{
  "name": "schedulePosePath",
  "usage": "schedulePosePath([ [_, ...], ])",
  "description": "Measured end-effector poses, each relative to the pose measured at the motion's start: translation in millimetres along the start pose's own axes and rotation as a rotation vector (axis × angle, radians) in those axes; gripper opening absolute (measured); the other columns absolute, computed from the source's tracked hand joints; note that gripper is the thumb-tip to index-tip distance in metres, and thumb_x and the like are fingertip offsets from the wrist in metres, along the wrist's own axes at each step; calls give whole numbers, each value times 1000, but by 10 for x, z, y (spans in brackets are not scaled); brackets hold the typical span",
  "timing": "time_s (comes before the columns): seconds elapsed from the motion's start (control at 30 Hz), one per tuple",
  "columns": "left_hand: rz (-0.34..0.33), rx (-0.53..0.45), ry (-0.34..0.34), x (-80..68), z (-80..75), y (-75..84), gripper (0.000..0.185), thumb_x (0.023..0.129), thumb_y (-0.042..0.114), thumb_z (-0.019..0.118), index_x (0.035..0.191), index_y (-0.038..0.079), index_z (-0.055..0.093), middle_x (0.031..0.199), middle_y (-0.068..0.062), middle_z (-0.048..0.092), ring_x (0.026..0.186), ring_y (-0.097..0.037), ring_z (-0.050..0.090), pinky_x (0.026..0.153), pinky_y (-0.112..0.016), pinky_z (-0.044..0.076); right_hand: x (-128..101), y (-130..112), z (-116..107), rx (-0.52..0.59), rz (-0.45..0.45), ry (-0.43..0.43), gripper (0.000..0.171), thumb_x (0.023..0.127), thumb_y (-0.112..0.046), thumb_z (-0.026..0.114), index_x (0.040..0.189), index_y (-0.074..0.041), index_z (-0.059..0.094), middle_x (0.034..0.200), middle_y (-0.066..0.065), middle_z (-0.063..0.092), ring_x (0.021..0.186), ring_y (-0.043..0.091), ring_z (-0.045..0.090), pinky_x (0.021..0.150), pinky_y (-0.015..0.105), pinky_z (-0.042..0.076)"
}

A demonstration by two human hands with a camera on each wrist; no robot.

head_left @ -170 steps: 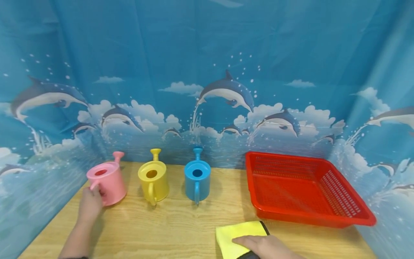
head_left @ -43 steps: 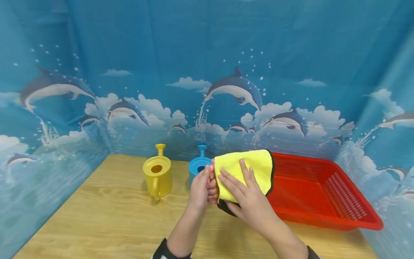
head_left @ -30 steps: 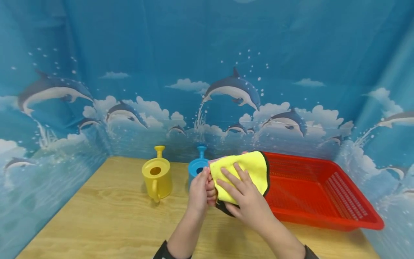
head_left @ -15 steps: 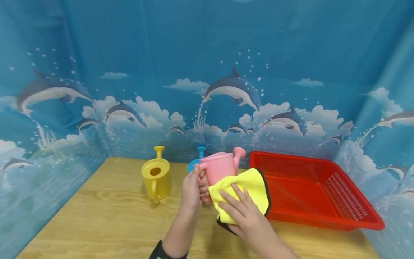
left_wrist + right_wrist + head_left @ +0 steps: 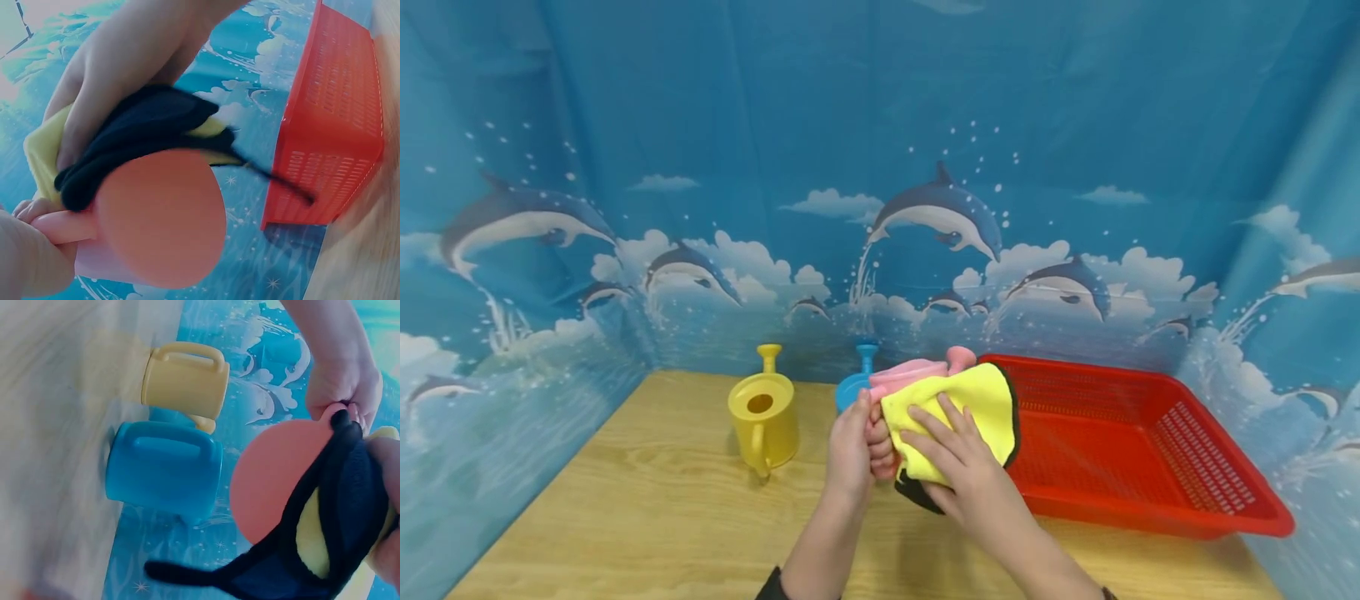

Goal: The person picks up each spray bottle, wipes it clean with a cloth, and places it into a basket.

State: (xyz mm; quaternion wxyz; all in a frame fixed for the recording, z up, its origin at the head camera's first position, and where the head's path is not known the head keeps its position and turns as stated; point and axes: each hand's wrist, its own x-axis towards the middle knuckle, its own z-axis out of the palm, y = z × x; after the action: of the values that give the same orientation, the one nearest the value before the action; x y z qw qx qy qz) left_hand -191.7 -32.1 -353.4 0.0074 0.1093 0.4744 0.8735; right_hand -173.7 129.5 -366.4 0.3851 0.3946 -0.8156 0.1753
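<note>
In the head view, a pink watering can (image 5: 904, 375) is held up above the table, its spout pointing right. My left hand (image 5: 853, 442) grips its handle with curled fingers. A yellow cloth (image 5: 981, 404) with a dark underside and black edging lies against the can's side and covers much of it. My right hand (image 5: 966, 458) presses the cloth there, fingers spread over the yellow face and thumb at the dark side. The left wrist view shows the can's round base (image 5: 165, 219), with the cloth's dark side (image 5: 147, 128) draped over it.
Upright on the wooden table (image 5: 662, 500) stand a yellow watering can (image 5: 767, 425) and a blue one (image 5: 850, 389), partly hidden behind my left hand. A red plastic basket (image 5: 1090, 442) sits to the right. Behind hangs a blue dolphin-print curtain (image 5: 775, 125).
The pink can has left the table's left side for the middle, in my left hand. My right hand brought the cloth to it; lately the cloth slid down the can, then up again.
</note>
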Motion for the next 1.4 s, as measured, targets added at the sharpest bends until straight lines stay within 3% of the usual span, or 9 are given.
schedulePosePath([
  [0.23,34,33,-19,9,-16,-7,45,106,29,31,64,13,30,49,11,26,39,0,21,39,-16,17,198,126,50,45,52,-21,70,67,-3,85,129,-15,57,145,7,47,145,32,27,97,69,38],
  [0.5,8,47,-37,-13,-36,-7,43,106,31,30,68,12,33,50,10,25,37,-1,21,38,-16,17,296,191,36,68,102,-74,80,73,0,81,142,-17,45,152,6,39,147,33,20,105,67,30],
  [0.77,24,24,-28,9,-69,5,45,106,32,30,65,13,29,50,9,24,38,-1,22,39,-17,17,187,163,62,92,73,-55,82,66,6,82,138,-18,50,153,-1,38,149,27,19,106,63,33],
  [0.87,27,-19,-27,22,-88,15,43,107,31,27,67,14,28,51,9,22,38,-1,21,39,-17,16,136,146,91,93,35,-35,81,64,5,83,135,-17,53,151,-1,42,148,24,22,111,54,31],
  [1.07,31,-88,10,41,-136,42,44,107,33,25,67,15,31,51,11,24,37,1,21,39,-17,14,7,74,132,115,-50,21,79,57,3,85,129,-13,57,143,3,51,146,24,28,120,35,17],
  [1.27,67,-89,26,51,-208,87,43,106,39,29,70,15,32,52,9,24,38,-1,23,41,-21,14,-174,-14,134,105,-54,-15,82,55,5,85,130,-15,57,142,2,52,145,22,30,117,43,24],
  [1.4,73,-87,-31,52,-246,112,43,106,40,30,70,15,32,52,8,25,39,-3,24,42,-24,13,-220,-23,112,115,-61,-13,82,54,6,83,130,-14,57,143,3,51,144,24,31,118,40,23],
])
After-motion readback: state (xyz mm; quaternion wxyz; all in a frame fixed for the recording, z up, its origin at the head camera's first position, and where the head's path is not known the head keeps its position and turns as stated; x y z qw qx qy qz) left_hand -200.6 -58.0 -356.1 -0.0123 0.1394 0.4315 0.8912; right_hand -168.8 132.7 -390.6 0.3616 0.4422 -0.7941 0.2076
